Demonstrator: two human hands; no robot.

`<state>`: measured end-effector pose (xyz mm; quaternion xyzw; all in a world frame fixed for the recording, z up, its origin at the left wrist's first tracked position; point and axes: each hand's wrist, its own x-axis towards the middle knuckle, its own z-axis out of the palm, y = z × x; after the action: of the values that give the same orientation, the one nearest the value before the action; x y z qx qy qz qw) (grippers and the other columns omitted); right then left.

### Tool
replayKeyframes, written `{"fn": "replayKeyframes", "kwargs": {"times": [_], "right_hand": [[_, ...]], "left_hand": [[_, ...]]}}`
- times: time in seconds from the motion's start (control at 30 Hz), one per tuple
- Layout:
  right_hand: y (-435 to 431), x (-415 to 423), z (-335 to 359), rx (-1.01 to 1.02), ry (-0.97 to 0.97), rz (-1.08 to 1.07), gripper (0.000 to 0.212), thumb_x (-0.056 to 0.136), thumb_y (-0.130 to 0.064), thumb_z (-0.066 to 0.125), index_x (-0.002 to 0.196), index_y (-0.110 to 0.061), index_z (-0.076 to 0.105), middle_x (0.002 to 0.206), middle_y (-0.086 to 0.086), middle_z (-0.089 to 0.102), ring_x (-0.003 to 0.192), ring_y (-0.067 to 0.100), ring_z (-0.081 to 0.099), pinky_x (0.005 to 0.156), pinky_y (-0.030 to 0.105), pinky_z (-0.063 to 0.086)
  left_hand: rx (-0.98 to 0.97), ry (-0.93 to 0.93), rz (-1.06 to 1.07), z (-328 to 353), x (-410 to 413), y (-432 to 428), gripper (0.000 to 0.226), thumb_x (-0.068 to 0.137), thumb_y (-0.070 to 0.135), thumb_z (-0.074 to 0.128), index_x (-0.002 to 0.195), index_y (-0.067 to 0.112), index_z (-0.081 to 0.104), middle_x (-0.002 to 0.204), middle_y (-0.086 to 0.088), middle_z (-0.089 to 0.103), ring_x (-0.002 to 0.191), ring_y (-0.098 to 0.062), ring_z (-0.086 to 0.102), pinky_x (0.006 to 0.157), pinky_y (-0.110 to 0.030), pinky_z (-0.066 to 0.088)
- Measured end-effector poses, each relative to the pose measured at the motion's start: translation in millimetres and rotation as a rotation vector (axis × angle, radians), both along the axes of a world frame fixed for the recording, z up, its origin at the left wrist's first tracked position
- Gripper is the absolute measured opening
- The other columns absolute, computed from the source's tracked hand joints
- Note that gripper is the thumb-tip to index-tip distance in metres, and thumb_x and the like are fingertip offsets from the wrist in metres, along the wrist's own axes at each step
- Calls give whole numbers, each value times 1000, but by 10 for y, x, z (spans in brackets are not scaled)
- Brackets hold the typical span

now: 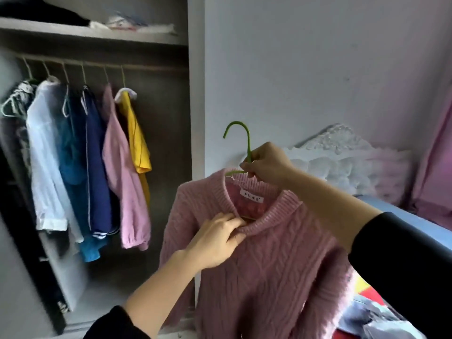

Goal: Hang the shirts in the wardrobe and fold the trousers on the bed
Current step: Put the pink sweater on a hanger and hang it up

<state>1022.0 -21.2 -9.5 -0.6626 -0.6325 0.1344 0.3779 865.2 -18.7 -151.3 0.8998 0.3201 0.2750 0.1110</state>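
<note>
A pink cable-knit sweater hangs on a green hanger in front of me, right of the wardrobe opening. My right hand grips the hanger's neck just below the hook and holds it up. My left hand pinches the front of the sweater's ribbed collar. The wardrobe rail at upper left carries several hung garments, the nearest a yellow shirt beside a pale pink top.
The wardrobe's side panel stands between the rail and the sweater. A shelf with folded items sits above the rail. The bed with a white headboard lies at right; loose clothes lie at bottom right.
</note>
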Motion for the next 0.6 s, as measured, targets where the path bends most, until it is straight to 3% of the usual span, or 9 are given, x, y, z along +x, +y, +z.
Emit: {"fn": "replayKeyframes", "kwargs": {"times": [0.13,0.23,0.33,0.4,0.47,0.53,0.6], "right_hand": [[590,-344,25,-60,-45,55,20,89,-16,67,83,3,69,67,10,66,46,14,53,40,21,43],[1015,-596,33,-107,-153,95,20,91,-14,63,80,3,66,63,8,65,41,12,54,40,22,46],[1470,-821,54,-161,-259,141,23,92,-7,55,74,4,64,60,11,65,34,9,54,43,22,49],[1784,-953,89,-180,-294,166,23,89,-2,52,70,5,63,63,13,67,38,11,56,49,25,50],[2099,-1100,128,-190,-338,181,26,85,2,49,60,-1,56,55,7,59,43,12,55,44,22,46],[2404,-1264,156,-193,-382,185,26,84,2,49,59,-5,49,56,4,48,50,13,49,43,21,37],[2697,-1416,173,-190,-385,187,27,85,0,49,59,-6,45,59,4,45,52,13,46,44,21,34]], "left_hand": [[-20,-60,210,60,-478,675,34,96,31,51,129,30,53,120,5,50,119,-12,45,101,-31,40],[-43,-31,282,117,-729,1161,31,95,29,53,126,28,56,115,4,50,112,-14,46,93,-25,39],[-102,-84,287,189,-913,1631,24,94,23,55,116,26,62,102,5,52,92,-10,51,78,-21,36],[-169,-182,293,275,-1032,1935,18,90,12,56,101,25,64,99,4,61,89,-11,56,76,-23,40],[-180,-274,357,368,-1180,2273,22,85,2,53,85,23,59,87,4,63,79,-14,59,72,-28,45],[-177,-321,433,471,-1342,2595,23,84,1,50,81,24,53,79,4,59,68,-14,56,60,-26,43],[-162,-318,468,579,-1492,2902,19,85,5,50,86,24,53,81,7,57,70,-13,56,60,-26,41]]}}
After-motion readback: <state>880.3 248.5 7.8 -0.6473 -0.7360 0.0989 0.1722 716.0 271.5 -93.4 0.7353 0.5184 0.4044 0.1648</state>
